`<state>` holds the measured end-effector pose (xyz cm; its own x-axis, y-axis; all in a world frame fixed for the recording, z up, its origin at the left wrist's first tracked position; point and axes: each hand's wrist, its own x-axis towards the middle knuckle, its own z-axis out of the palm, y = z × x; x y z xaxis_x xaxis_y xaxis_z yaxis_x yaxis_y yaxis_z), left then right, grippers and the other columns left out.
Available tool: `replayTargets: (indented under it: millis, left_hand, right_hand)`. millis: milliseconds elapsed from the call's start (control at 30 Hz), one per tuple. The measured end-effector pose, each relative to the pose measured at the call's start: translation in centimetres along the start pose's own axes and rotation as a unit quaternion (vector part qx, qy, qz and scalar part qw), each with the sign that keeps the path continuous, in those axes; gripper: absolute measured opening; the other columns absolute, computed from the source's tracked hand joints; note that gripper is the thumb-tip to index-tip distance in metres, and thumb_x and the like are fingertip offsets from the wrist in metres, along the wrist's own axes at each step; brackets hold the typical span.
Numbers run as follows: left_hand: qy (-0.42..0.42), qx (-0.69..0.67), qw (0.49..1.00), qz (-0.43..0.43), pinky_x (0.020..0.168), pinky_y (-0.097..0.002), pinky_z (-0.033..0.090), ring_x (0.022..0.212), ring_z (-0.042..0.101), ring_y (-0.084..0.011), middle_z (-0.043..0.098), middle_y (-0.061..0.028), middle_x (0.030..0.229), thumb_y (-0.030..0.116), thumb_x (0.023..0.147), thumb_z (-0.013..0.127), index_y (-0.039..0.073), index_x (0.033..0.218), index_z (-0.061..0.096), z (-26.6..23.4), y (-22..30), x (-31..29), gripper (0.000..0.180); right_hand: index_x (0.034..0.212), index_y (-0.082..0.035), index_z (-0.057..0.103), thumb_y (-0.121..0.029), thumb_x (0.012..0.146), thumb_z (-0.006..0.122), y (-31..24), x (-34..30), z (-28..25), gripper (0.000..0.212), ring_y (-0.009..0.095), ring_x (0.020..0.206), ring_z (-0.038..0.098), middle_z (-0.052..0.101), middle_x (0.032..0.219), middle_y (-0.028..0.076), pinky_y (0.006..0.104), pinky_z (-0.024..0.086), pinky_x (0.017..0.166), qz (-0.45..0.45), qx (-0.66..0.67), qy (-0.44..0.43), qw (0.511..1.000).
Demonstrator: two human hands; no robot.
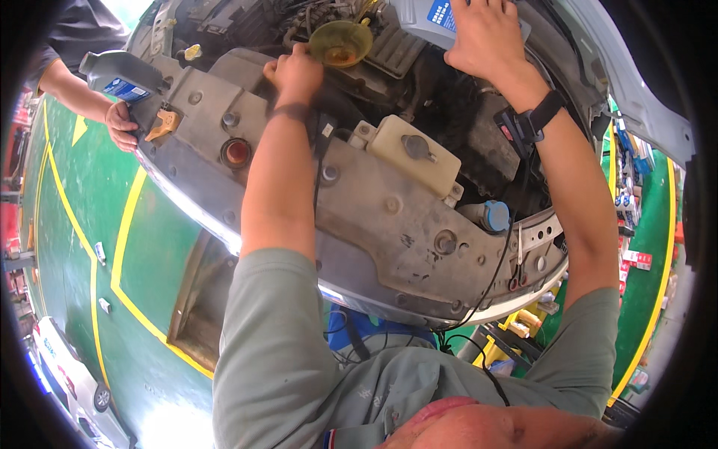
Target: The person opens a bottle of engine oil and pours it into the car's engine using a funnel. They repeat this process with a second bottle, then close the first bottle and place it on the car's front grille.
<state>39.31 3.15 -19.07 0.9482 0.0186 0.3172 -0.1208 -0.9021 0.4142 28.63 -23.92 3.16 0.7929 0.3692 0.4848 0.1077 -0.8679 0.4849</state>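
Note:
My left hand (297,73) is closed, its fingers curled beside the rim of a yellowish funnel (340,37). What those fingers hold, if anything, is hidden. Brown liquid shows at the bottom of the funnel, which sits in the engine bay. At the upper right, my right hand (488,43) grips a pale grey plastic bottle (419,16) with a blue label. This bottle lies tilted, partly cut off by the frame's top edge. A thin yellow streak appears above the funnel; I cannot tell what it is.
A dark grey bottle (123,75) rests on the car's front panel, near another person's hand (120,127). Closer in are a round reddish-brown opening (236,153), a cream reservoir (415,156) and a blue cap (495,215). A black cable (490,280) hangs over the front edge.

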Motion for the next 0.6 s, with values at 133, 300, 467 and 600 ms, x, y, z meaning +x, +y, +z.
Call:
replayTargets:
  millis: [133,300,467,600]
  left_hand:
    - [0.006,0.004,1.000,0.002,0.098,-0.0482,0.032,0.104,0.069,-0.0255,0.078,-0.0068,0.093,0.026,0.088,0.059,0.024,0.113,0.070,0.05,-0.10,0.01,0.027]
    - [0.030,0.006,0.999,0.012,0.098,-0.0477,0.032,0.103,0.070,-0.0248,0.078,-0.0062,0.091,0.026,0.088,0.059,0.024,0.112,0.071,0.40,-0.23,-0.02,0.026]
    - [0.038,-0.004,0.999,0.014,0.098,-0.0478,0.031,0.102,0.070,-0.0244,0.078,-0.0062,0.091,0.026,0.089,0.059,0.024,0.111,0.071,0.63,-0.40,0.07,0.025]
    - [0.046,-0.009,0.999,0.013,0.098,-0.0477,0.032,0.101,0.070,-0.0247,0.078,-0.0067,0.090,0.025,0.088,0.060,0.023,0.110,0.072,0.82,-0.33,-0.01,0.025]
  right_hand:
    - [0.127,-0.006,0.061,-0.018,0.061,0.084,0.03,0.01,0.04,0.071,0.039,0.118,0.060,0.066,0.118,0.021,0.0485,0.045,0.099,-0.006,0.002,-0.003,1.000]
    - [0.125,-0.006,0.062,-0.017,0.061,0.084,0.07,-0.12,0.31,0.068,0.038,0.116,0.062,0.068,0.117,0.020,0.0483,0.044,0.099,-0.012,-0.011,0.002,1.000]
    - [0.123,-0.007,0.064,-0.016,0.062,0.083,-0.02,-0.27,0.55,0.065,0.037,0.115,0.064,0.069,0.116,0.018,0.0483,0.043,0.101,-0.020,-0.007,0.009,1.000]
    - [0.122,-0.007,0.065,-0.015,0.063,0.083,-0.01,-0.32,0.50,0.063,0.037,0.115,0.064,0.069,0.116,0.018,0.0481,0.042,0.101,-0.020,-0.005,0.003,1.000]
